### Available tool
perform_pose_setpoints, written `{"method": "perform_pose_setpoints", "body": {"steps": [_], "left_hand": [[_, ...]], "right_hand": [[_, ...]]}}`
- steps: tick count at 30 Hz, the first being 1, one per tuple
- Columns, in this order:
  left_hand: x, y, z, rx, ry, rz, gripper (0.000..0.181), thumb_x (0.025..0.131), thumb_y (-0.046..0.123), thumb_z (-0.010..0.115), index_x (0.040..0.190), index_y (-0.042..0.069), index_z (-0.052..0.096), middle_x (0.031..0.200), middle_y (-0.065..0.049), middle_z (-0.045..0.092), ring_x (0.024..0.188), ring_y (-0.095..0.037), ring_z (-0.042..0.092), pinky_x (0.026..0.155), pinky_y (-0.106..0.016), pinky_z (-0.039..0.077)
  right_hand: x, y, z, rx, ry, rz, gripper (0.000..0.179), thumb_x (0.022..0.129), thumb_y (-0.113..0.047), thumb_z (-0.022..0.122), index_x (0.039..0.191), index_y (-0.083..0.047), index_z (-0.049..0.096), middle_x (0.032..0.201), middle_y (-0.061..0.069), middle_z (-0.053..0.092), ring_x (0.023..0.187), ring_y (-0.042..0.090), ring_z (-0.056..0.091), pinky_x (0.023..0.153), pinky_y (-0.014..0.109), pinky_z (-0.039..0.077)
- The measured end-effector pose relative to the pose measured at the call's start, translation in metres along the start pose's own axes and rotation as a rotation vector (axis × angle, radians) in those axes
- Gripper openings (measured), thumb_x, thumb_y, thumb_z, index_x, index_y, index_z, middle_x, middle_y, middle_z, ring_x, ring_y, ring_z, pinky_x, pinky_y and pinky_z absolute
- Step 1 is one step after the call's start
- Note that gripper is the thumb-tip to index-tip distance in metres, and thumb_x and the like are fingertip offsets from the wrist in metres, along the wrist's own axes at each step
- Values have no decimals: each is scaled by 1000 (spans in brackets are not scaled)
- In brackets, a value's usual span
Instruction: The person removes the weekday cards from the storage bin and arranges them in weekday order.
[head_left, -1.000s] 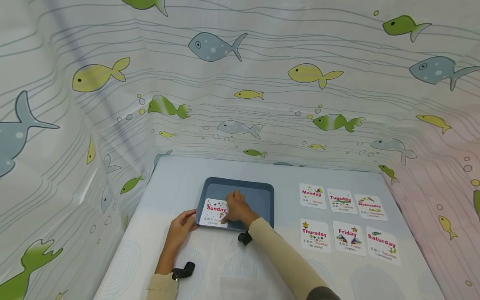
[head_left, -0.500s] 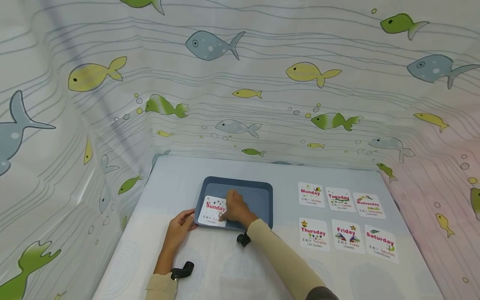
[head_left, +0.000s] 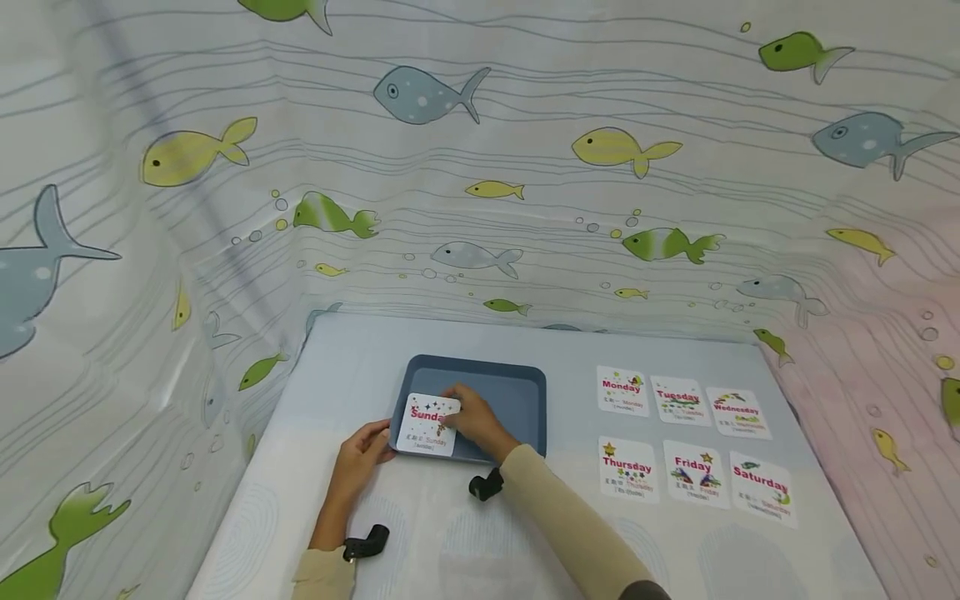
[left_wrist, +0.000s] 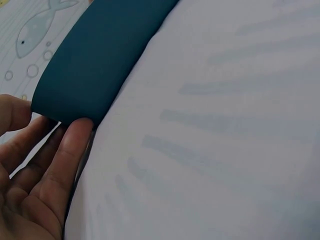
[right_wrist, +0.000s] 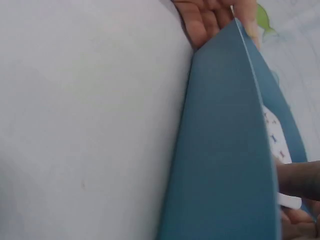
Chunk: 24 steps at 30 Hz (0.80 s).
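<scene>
A blue-grey tray [head_left: 510, 386] lies on the table, and the white Sunday card [head_left: 424, 433] is in its left part. My right hand [head_left: 480, 423] pinches that card at its upper right edge. In the right wrist view the thumb [right_wrist: 300, 181] lies over the card [right_wrist: 275, 134] and other fingers are underneath, partly hidden by the tray wall [right_wrist: 225, 150]. At the tray's lower left corner my left hand [head_left: 360, 458] holds the rim. The left wrist view has the left hand's [left_wrist: 40, 170] fingertips against the tray's end [left_wrist: 95, 65].
To the right, weekday cards lie in two rows: Monday [head_left: 624, 402], Tuesday [head_left: 681, 410] and Wednesday [head_left: 741, 422] above, Thursday [head_left: 628, 482], Friday [head_left: 697, 483] and Saturday [head_left: 765, 500] below. A fish-patterned curtain [head_left: 555, 233] encloses the table [head_left: 570, 542].
My right hand's thumb has moved up along the Sunday card, uncovering its lower right part. The left hand stays at the tray's corner.
</scene>
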<state>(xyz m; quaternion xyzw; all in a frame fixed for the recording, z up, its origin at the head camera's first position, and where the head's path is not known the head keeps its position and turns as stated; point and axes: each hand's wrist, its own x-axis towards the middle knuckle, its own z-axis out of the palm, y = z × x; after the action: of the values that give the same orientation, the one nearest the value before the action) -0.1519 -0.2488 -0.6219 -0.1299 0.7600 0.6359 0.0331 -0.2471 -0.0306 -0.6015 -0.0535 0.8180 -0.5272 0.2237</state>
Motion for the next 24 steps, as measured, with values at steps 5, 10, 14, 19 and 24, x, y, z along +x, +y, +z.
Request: {"method": "perform_pose_setpoints", "body": {"steps": [5, 10, 14, 19, 24], "left_hand": [[-1, 1, 1, 6, 0, 0, 36, 103, 22, 57, 134, 4, 60, 134, -21, 62, 112, -27, 68, 84, -25, 62], [0, 0, 0, 4, 3, 0, 37, 103, 23, 58, 134, 4, 60, 134, -21, 62, 112, -28, 68, 85, -25, 62], [1, 0, 1, 6, 2, 3, 38, 103, 24, 57, 134, 3, 60, 134, -22, 62, 110, -25, 69, 85, -25, 62], [0, 0, 1, 8, 12, 4, 36, 103, 23, 57, 134, 4, 60, 133, -21, 63, 110, -25, 69, 84, -25, 62], [0, 1, 0, 3, 13, 5, 36, 103, 22, 57, 134, 3, 60, 135, -20, 62, 114, -29, 67, 84, -25, 62]], "right_hand": [[-2, 8, -2, 416, -50, 102, 41, 92, 4, 64, 132, -8, 61, 100, 13, 73, 79, 17, 71, 63, 26, 60], [-4, 11, -2, 569, -58, 126, 36, 96, 3, 60, 131, 1, 56, 108, 19, 72, 89, 24, 74, 74, 34, 65], [-6, 12, -2, 635, -82, 148, 24, 98, -1, 59, 121, 7, 58, 109, 21, 72, 93, 26, 74, 80, 39, 65], [-10, 14, -6, 632, -182, 158, 30, 104, -9, 52, 130, 3, 58, 113, 18, 71, 97, 26, 74, 82, 40, 64], [-12, 17, -11, 621, -302, 139, 38, 105, -6, 44, 143, -1, 48, 123, 17, 68, 107, 28, 71, 88, 41, 62]]}}
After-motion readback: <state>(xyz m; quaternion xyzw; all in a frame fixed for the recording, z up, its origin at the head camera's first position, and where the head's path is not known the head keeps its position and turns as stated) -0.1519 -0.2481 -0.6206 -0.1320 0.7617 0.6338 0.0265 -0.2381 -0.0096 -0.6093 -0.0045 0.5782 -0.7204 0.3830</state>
